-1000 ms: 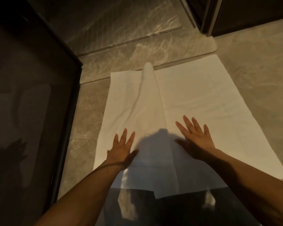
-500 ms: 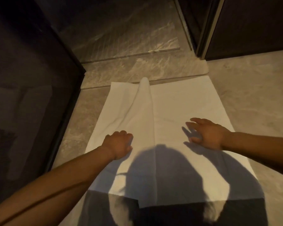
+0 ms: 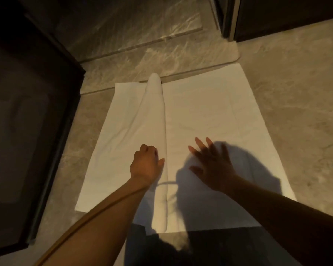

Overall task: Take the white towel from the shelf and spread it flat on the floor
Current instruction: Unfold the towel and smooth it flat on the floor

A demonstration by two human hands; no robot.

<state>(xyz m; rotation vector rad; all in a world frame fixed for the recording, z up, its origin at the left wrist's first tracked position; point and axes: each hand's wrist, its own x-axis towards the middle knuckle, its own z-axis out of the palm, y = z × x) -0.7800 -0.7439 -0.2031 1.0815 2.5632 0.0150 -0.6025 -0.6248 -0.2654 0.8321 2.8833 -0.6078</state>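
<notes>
The towel lies lengthwise on the floor, its far edge touching a raised stone step. It is mostly flat. One long ridge of doubled cloth runs from the far edge toward the near one, left of the middle, with soft creases beside it. A dark shape at the bottom covers the near edge; what it is cannot be told. A broad shadow falls over the towel's near right part.

Left of the towel, close to its long edge, stands a dark-framed glass panel. Beyond the step's right end is a dark door with a pale strip down its edge. Bare floor borders the towel's right side.

Counted: one towel, one ridge, one step, one panel, one door, two hands, two bare forearms.

The left hand sits on the towel just left of the ridge. Its fingers are curled under at the knuckles, and the thumb reaches out so its tip touches the ridge. Whether cloth is caught under the curled fingers cannot be told.

The right hand is over the flat part just right of the ridge, palm down, fingers straight and spread wide, holding nothing. It is in shade and slightly blurred, so whether the palm presses the cloth or hangs just above it is unclear.
</notes>
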